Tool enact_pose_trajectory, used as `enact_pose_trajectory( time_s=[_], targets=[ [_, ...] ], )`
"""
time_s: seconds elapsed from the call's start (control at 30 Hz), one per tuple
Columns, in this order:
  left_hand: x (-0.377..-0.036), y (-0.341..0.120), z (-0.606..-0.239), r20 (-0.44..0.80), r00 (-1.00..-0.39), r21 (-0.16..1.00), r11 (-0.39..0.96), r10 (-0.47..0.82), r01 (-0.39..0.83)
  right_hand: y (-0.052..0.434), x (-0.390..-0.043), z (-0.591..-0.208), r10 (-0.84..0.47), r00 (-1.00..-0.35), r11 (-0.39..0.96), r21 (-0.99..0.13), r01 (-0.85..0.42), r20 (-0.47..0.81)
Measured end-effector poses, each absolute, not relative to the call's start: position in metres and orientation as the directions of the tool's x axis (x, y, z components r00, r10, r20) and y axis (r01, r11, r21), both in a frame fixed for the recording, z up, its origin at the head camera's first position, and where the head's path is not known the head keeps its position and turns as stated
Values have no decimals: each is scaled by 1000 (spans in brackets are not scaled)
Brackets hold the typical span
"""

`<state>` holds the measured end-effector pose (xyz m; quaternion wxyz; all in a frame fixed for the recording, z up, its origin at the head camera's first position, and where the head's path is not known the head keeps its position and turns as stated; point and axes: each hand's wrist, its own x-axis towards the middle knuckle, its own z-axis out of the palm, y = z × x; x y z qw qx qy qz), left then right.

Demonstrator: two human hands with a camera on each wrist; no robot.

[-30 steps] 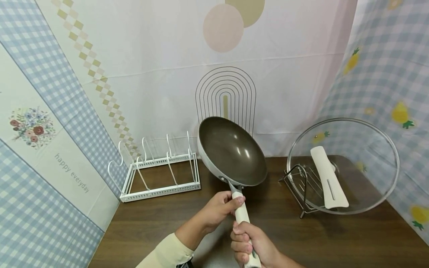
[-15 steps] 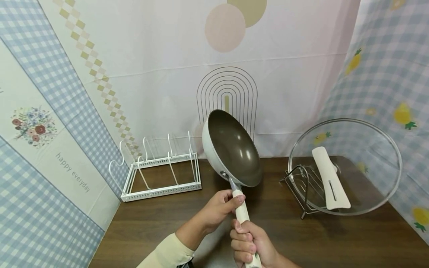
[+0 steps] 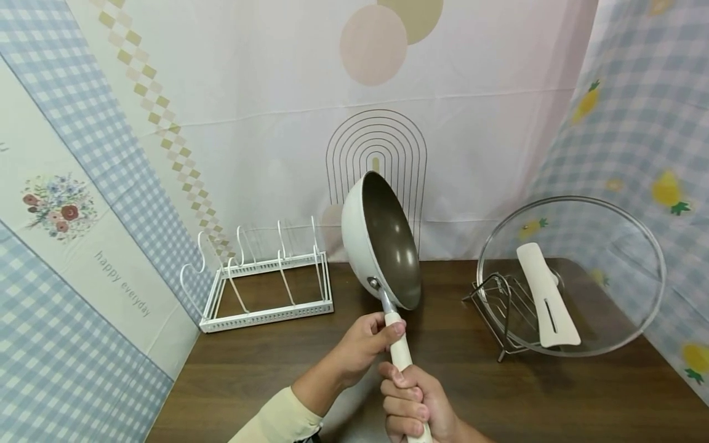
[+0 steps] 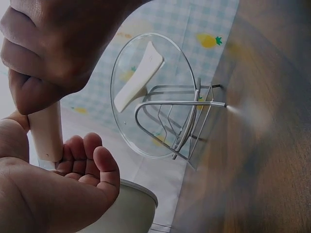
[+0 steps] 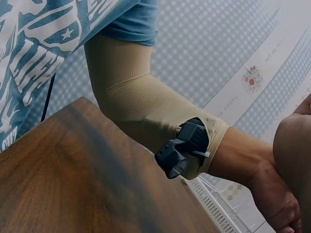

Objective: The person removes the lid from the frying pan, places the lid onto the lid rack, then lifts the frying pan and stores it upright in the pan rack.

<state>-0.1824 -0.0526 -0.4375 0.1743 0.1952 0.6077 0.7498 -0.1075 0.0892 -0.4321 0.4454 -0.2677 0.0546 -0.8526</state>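
A deep wok (image 3: 360, 240), pale outside and dark brown inside, is held tilted on its side above the table, its inner face turned right. Its cream handle (image 3: 401, 354) points toward me. My left hand (image 3: 365, 341) grips the handle close to the pan, thumb on top. Farther down, my right hand (image 3: 412, 403) wraps its fingers round the handle's near part. In the left wrist view, the left fingers (image 4: 99, 165) curl beside the handle, and the wok's rim (image 4: 141, 187) shows below. The right wrist view catches only part of both hands at its right edge.
On the left of the wooden table (image 3: 249, 381) stands a white wire rack (image 3: 266, 317) with upright dividers. To the right, a glass lid (image 3: 609, 295) with a cream handle leans in a metal stand (image 3: 504, 320). Patterned cloths hang at the back and both sides.
The wok has rolled about its handle, from its inside facing up and toward me to facing right, showing more pale outside. Both hands keep their grip in nearly the same place.
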Motion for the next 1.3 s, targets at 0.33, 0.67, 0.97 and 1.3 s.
enact_pose_trajectory(
  time_s=[0.33, 0.67, 0.97, 1.3],
  targets=[
    [-181, -51, -437, 96, -861, 976, -218, 499, -18, 85, -108, -432, -776, -399, -574, -286, 767, 489],
    [-179, -48, -437, 118, -856, 971, -239, 504, -7, 86, -111, -432, -790, -330, -531, -309, 789, 517],
    [-176, -46, -434, 121, -847, 966, -256, 518, -19, 84, -113, -430, -781, -271, -503, -308, 808, 563],
    [-174, -44, -430, 96, -882, 971, -238, 461, -19, 82, -112, -432, -780, -283, -524, -335, 783, 558]
  ],
)
